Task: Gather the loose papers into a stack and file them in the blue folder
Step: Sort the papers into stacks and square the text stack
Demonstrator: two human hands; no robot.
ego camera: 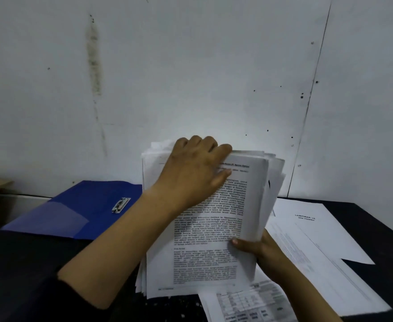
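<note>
The stack of papers (204,240) stood nearly upright over the middle of the dark table (381,247), its printed front page facing the person and its sheets uneven along the top and right side. Whether its lower edge touched the tabletop could not be told. The left hand (193,170) gripped the top of the stack, fingers curled over the upper edge and thumb lying across the front page. The right hand (260,249) clasped the stack's right edge lower down, thumb pressed on the front sheet and fingers hidden behind. The blue folder (74,210) lay open and flat toward the table's far left corner, just left of the stack, with a metal clip (120,204) on its inner face. Loose sheets (311,233) lay overlapping on the right side of the table, and another sheet printed with a grid (248,305) lay at the near edge below the stack.
</note>
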